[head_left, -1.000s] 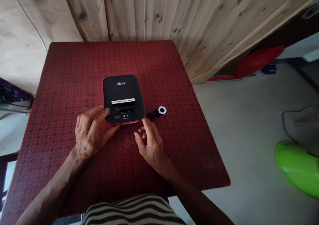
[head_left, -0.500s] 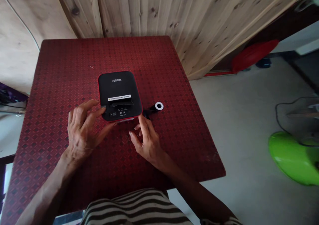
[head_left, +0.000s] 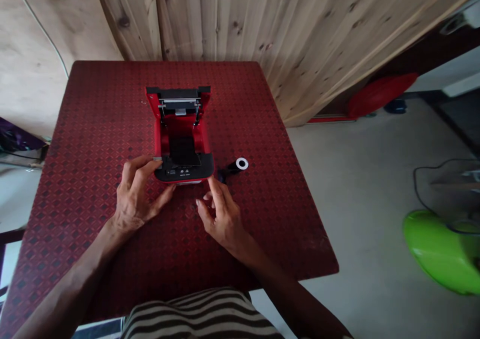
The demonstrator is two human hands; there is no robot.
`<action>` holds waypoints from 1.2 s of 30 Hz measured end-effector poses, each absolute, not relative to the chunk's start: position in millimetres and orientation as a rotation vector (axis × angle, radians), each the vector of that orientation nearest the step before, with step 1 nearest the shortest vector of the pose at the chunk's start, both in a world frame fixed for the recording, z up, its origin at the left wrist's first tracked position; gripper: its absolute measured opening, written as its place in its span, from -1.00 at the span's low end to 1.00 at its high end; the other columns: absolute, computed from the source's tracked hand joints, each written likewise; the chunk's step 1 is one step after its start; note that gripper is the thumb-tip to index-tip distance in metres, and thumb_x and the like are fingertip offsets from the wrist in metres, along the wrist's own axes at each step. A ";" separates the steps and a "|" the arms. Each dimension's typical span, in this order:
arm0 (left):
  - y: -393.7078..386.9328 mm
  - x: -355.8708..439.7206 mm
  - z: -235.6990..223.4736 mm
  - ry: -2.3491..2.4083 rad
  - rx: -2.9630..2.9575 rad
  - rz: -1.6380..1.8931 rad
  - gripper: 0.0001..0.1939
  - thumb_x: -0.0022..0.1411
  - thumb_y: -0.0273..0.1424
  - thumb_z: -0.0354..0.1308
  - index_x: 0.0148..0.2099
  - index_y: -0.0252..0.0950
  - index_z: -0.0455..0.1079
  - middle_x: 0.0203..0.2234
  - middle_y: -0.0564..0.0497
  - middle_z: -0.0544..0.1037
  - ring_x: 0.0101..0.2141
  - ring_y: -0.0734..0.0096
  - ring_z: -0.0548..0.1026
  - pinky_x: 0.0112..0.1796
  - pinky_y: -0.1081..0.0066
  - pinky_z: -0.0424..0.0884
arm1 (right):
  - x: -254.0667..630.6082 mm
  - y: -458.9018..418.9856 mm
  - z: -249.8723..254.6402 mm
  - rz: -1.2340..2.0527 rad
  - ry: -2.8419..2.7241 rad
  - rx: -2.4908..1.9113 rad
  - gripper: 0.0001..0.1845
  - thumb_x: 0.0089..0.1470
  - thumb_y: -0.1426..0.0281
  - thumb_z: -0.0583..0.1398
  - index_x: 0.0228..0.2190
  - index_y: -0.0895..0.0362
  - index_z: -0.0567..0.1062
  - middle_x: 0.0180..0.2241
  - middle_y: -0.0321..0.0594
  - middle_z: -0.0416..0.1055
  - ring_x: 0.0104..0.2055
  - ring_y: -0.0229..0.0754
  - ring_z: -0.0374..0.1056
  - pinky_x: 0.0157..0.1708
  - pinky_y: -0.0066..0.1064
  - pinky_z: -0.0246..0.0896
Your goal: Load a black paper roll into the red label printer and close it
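Red plastic printer (head_left: 193, 173), probably light, stiff, fragile at the raised lid (head_left: 180, 94); best gripped low. Pinched by left hand (head_left: 135, 199) at near corner, merely touched by loose right hand (head_left: 225, 216).

A table (head_left: 277, 229) with a red, diamond-patterned top stood near a wall of knotty wooden boards (head_left: 210, 19), where a pale cord (head_left: 41, 26) ran down at the left. On the grey floor (head_left: 360, 189) to the right were a glossy green object (head_left: 431, 251), a dark cable (head_left: 414, 181) curving beside it, and, farther back, a red rounded item (head_left: 382, 95) near a small blue one.
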State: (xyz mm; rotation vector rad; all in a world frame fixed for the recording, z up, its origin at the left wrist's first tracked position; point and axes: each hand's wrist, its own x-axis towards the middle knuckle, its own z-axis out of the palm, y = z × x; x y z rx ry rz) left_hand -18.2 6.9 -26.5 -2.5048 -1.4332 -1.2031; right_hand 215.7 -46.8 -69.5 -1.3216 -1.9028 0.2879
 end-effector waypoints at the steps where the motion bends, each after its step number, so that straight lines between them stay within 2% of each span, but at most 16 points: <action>1: 7.0 -18.4 -28.7 -1.431 -2.506 -1.201 -0.30 0.29 -0.30 0.43 0.38 -0.17 0.28 0.08 -0.19 0.52 0.08 0.10 0.56 0.06 0.13 0.62 | 218.0 -46.0 -67.2 0.259 -1.899 -1.329 -0.30 0.38 0.45 0.18 0.45 0.10 0.14 0.10 0.12 0.53 -0.16 -0.10 0.59 -0.14 -0.19 0.65; 5: 7.9 -18.0 -37.8 -1.404 -2.471 -1.231 -0.25 0.28 -0.30 0.43 0.42 -0.22 0.23 0.08 -0.21 0.51 0.09 0.08 0.53 0.08 0.10 0.60 | 233.0 -29.8 -38.0 0.096 -1.860 -1.313 -0.54 0.34 0.53 0.22 0.23 0.11 0.43 -0.06 -0.03 0.62 -0.10 -0.10 0.60 -0.08 -0.24 0.61; 9: 9.0 -16.5 -45.3 -1.387 -2.424 -1.259 -0.24 0.29 -0.28 0.42 0.43 -0.20 0.21 0.07 -0.20 0.52 0.09 0.06 0.54 0.09 0.05 0.59 | 235.6 18.2 6.1 -0.064 -1.997 -1.188 -0.77 0.38 0.52 0.22 0.01 0.11 0.58 -0.13 -0.12 0.65 -0.10 -0.11 0.55 -0.01 -0.20 0.52; 11: 9.3 -16.3 -47.8 -1.386 -2.412 -1.263 -0.24 0.30 -0.27 0.42 0.43 -0.18 0.21 0.07 -0.18 0.52 0.08 0.07 0.54 0.08 0.06 0.60 | 227.4 50.2 20.8 0.002 -2.204 -1.146 -0.81 0.42 0.47 0.19 -0.05 0.13 0.62 -0.13 -0.12 0.66 -0.10 -0.10 0.51 0.01 -0.18 0.48; 15: 8.7 -16.7 -50.4 -1.391 -2.410 -1.284 -0.24 0.30 -0.29 0.42 0.43 -0.20 0.20 0.08 -0.21 0.51 0.10 0.09 0.54 0.08 0.10 0.61 | 201.1 101.9 33.3 0.170 -2.653 -1.131 -0.83 0.38 0.54 0.22 -0.14 0.21 0.65 -0.13 -0.06 0.66 -0.04 -0.09 0.52 0.13 -0.17 0.38; 17: 8.4 -16.5 -50.8 -1.384 -2.420 -1.304 -0.23 0.30 -0.31 0.42 0.44 -0.24 0.20 0.10 -0.24 0.51 0.11 0.08 0.53 0.09 0.10 0.61 | 188.8 113.3 36.7 0.180 -2.767 -1.207 -0.83 0.37 0.55 0.23 -0.13 0.25 0.66 -0.10 0.01 0.66 -0.03 -0.07 0.55 0.11 -0.18 0.38; 21: 8.2 -15.2 -51.2 -1.370 -2.439 -1.339 -0.22 0.30 -0.34 0.42 0.45 -0.24 0.19 0.11 -0.25 0.51 0.12 0.07 0.53 0.10 0.11 0.61 | 172.3 116.0 42.8 0.134 -2.885 -1.397 -0.75 0.36 0.60 0.17 -0.10 0.28 0.66 -0.08 0.08 0.66 -0.11 -0.01 0.60 -0.16 -0.23 0.41; 24: 8.0 -14.2 -50.8 -1.378 -2.432 -1.339 -0.24 0.32 -0.34 0.40 0.45 -0.23 0.18 0.11 -0.23 0.50 0.13 0.09 0.53 0.11 0.14 0.61 | 166.1 117.3 43.1 0.086 -2.910 -1.424 -0.70 0.33 0.63 0.13 -0.12 0.26 0.68 -0.13 0.09 0.67 -0.20 -0.02 0.59 -0.28 -0.26 0.37; 27: 7.8 -14.2 -49.9 -1.375 -2.424 -1.334 -0.26 0.33 -0.33 0.40 0.43 -0.23 0.19 0.10 -0.22 0.50 0.12 0.14 0.54 0.10 0.19 0.62 | 165.3 122.0 41.8 0.060 -2.928 -1.437 -0.67 0.32 0.64 0.12 -0.12 0.26 0.68 -0.13 0.10 0.67 -0.19 0.00 0.59 -0.28 -0.25 0.36; 32: 8.0 -15.3 -50.3 -1.359 -2.439 -1.338 -0.27 0.34 -0.32 0.40 0.43 -0.27 0.19 0.09 -0.21 0.51 0.12 0.13 0.55 0.10 0.19 0.63 | 171.0 120.7 49.7 0.071 -2.911 -1.393 -0.75 0.28 0.55 0.22 -0.05 0.23 0.63 -0.02 0.04 0.64 -0.09 0.06 0.61 -0.20 -0.23 0.38; 36: 7.9 -15.5 -53.0 -1.355 -2.439 -1.356 -0.31 0.36 -0.31 0.38 0.41 -0.31 0.22 0.09 -0.22 0.51 0.12 0.15 0.54 0.11 0.23 0.62 | 174.1 105.2 62.8 0.092 -2.881 -1.425 -0.75 0.31 0.50 0.21 -0.03 0.19 0.61 -0.03 -0.01 0.64 -0.11 0.04 0.60 -0.21 -0.23 0.37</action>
